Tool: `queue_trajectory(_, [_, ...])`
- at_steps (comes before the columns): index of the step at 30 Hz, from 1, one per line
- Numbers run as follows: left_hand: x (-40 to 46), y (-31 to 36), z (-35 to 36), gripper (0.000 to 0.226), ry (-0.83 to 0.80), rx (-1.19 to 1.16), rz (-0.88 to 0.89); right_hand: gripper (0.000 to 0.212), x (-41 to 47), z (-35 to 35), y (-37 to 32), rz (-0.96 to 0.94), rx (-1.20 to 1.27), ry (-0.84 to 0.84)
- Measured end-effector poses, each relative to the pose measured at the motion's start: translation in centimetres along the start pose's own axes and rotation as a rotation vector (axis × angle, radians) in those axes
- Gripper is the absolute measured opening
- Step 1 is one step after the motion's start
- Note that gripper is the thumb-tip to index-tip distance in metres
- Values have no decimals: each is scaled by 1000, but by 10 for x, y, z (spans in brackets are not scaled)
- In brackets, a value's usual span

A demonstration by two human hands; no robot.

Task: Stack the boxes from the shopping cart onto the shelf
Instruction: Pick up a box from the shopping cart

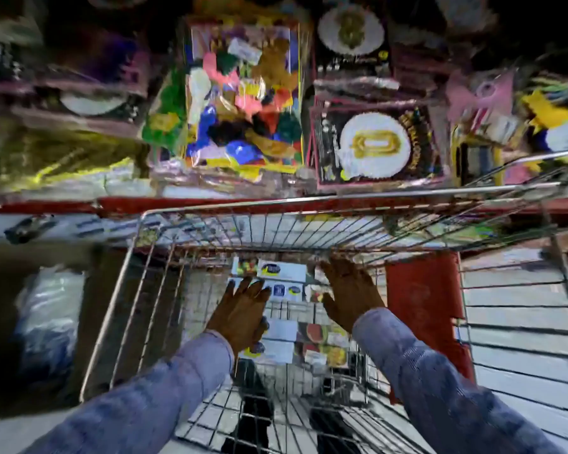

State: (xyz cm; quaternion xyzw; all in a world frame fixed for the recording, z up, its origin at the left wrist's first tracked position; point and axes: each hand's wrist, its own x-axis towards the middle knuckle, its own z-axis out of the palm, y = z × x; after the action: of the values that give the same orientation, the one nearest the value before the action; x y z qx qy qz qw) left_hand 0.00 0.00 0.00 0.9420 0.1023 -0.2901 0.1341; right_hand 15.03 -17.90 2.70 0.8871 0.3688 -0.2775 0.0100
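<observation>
Several flat white boxes with blue logos and fruit pictures lie at the bottom of the wire shopping cart (151, 244); one lies at the far end (281, 271), others nearer me (282, 350). My left hand (240, 314) reaches down over the boxes with its fingers spread, palm down. My right hand (350, 294) hovers beside it to the right, fingers apart, above the far boxes. Neither hand grips anything. The shelf (191, 204) with a red front edge stands just past the cart's far rim.
The shelf holds a clear pack of coloured balloons (243, 103) and black boxes with gold number balloons (374, 145). A red panel (420, 290) hangs on the cart's right side. A wrapped bundle (50, 322) lies on the floor at the left.
</observation>
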Motion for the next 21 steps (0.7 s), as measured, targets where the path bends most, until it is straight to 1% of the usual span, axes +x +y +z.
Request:
queue_trajectory(2, [21, -3, 11, 66, -29, 51, 23, 64, 23, 10, 2, -9, 26, 17])
queue_trajectory(4, [42, -6, 23, 65, -8, 84, 49, 57, 45, 17, 4, 8, 56, 20])
queue_trajectory(6, [60, -7, 40, 59, 16, 27, 49, 51, 66, 32, 5, -6, 71, -20])
queue_trajectory(8, [70, -9, 53, 57, 35, 42, 42, 53, 82, 38, 7, -39, 44, -52])
queue_trajectory(10, [74, -12, 63, 64, 27, 155, 66, 59, 95, 44, 9, -66, 8, -80])
queue_trajectory(12, [76, -13, 70, 69, 26, 203, 68, 60, 104, 51, 10, -87, -19, -103])
queue_trajectory(14, [74, -12, 69, 68, 66, 249, 56, 60, 107, 55, 12, -128, -50, -115])
queue_trajectory(16, [78, -12, 70, 65, 66, 240, 47, 56, 111, 59, 14, -158, -68, -123])
queue_trajectory(19, [84, -10, 63, 60, 7, 256, 62, 51, 116, 60, 15, -185, -63, -115])
queue_trajectory(21, [87, -8, 57, 59, -29, 234, 67, 56, 120, 61, 14, -186, -75, -126])
